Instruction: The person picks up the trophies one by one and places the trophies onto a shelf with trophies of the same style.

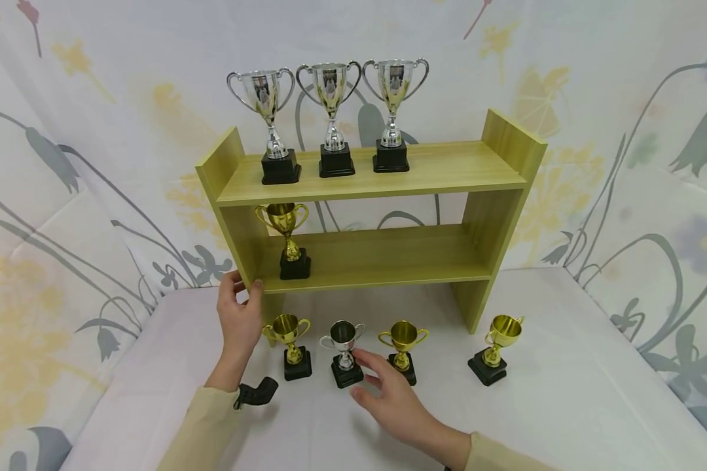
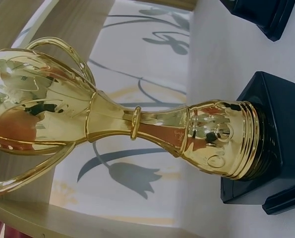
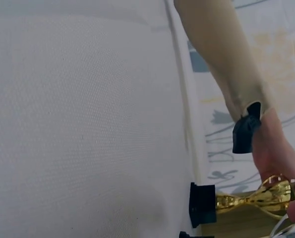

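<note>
My left hand (image 1: 241, 322) holds the left side panel of a wooden two-tier shelf (image 1: 383, 258), thumb at its front edge. In front of the shelf stands a small silver trophy (image 1: 344, 347) on a black base. My right hand (image 1: 396, 402) is beside it, index fingertip at the cup's right side and thumb apart from the base; contact is unclear. Left of the silver one is a gold trophy (image 1: 290, 343), large in the left wrist view. Another gold trophy (image 1: 404, 340) stands behind the right hand, its base partly hidden.
Three large silver trophies (image 1: 332, 118) stand on the top tier, toward the left. One gold trophy (image 1: 291, 242) sits at the left end of the lower tier. A further gold trophy (image 1: 495, 350) stands on the white tabletop (image 1: 577, 392) at the right. Floral cloth hangs behind.
</note>
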Available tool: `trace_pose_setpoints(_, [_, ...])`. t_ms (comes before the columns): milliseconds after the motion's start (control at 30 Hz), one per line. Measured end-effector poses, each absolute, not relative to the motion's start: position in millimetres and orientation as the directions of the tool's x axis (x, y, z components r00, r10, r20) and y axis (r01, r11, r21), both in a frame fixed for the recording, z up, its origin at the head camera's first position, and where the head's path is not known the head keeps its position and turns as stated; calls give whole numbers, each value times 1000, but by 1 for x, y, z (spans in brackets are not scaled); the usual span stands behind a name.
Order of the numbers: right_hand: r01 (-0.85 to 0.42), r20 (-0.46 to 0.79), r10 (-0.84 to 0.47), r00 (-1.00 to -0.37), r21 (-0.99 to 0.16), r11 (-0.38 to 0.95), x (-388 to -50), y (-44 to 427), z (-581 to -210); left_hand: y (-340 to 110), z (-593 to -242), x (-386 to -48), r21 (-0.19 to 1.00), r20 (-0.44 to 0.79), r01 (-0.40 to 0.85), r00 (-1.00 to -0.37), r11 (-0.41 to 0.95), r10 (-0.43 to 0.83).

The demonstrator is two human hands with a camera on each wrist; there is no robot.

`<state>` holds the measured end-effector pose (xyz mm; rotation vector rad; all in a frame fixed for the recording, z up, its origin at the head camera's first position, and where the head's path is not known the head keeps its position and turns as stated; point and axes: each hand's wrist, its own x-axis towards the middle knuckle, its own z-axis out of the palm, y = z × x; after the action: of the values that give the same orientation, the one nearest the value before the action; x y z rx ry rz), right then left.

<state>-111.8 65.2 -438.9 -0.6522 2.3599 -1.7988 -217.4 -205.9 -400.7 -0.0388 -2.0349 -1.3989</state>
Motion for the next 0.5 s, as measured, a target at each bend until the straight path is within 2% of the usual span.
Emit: trace_pose_setpoints(500, [-203, 143, -336, -931, -968, 150, -119, 52, -446, -205, -400, -217, 816, 532, 370, -781, 444, -328])
